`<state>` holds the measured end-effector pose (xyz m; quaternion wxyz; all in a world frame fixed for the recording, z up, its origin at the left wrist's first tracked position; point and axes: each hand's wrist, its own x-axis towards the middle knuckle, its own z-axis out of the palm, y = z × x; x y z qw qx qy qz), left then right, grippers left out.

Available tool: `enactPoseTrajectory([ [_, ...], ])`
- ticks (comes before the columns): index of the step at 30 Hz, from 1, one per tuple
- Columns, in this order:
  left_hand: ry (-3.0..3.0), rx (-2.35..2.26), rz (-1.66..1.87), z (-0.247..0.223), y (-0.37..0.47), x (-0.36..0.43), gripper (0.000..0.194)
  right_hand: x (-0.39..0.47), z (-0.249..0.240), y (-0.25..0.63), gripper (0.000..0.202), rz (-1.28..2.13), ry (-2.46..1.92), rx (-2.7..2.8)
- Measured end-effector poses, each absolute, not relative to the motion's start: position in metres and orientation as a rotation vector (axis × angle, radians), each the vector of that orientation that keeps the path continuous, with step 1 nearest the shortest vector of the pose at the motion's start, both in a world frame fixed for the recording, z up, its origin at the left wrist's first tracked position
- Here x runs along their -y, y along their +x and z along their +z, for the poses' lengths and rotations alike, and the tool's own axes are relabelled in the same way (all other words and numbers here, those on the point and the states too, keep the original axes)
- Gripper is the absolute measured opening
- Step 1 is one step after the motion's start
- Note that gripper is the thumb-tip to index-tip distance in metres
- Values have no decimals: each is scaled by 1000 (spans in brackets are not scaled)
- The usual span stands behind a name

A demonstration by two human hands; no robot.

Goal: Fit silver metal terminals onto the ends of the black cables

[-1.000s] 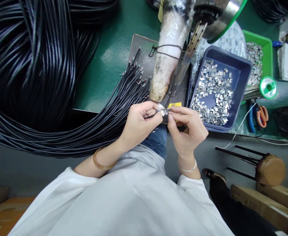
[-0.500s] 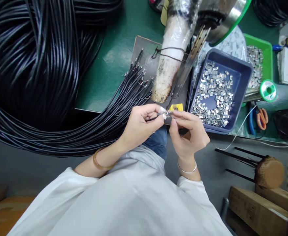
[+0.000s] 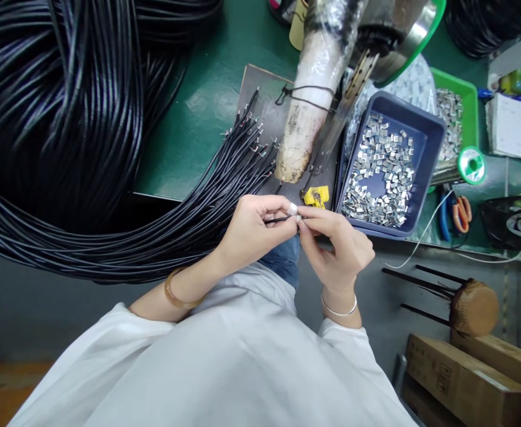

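Note:
My left hand (image 3: 258, 228) pinches a thin black cable (image 3: 276, 220) between thumb and fingers; white wraps cover its fingertips. My right hand (image 3: 338, 242) meets it at the cable's end, thumb and forefinger closed together. Whatever lies between the right fingertips is hidden now. Just beyond the fingers sits a small yellow piece (image 3: 317, 196) at the board's front edge. To the left lies a bundle of black cables (image 3: 225, 178) with stripped ends. A blue bin (image 3: 429, 142) of small silver metal pieces (image 3: 383, 172) stands to the right of my right hand.
A white, plastic-wrapped tube (image 3: 302, 130) hangs above the board, near my hands. A big coil of black cable (image 3: 56, 118) fills the left. At right are a green tray (image 3: 469, 107), a solder wire spool (image 3: 471, 165), pliers (image 3: 460, 213), a stool (image 3: 474, 307) and cartons (image 3: 460, 376).
My right fingertips have moved left and closed up against my left ones, covering the shiny metal bit seen between them before. The view has shifted slightly.

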<state>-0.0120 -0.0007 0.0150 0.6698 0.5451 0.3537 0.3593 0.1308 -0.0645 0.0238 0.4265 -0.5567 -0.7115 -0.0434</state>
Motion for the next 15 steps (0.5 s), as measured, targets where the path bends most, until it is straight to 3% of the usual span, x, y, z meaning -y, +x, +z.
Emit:
enactPoseTrajectory([
  [8, 1074, -812, 793, 16, -11, -4, 8, 64, 8, 138, 21, -248, -1389, 1693],
  [15, 1155, -828, 881, 15, -7, -4, 10, 58, 9, 132, 14, 4, -1449, 1535],
])
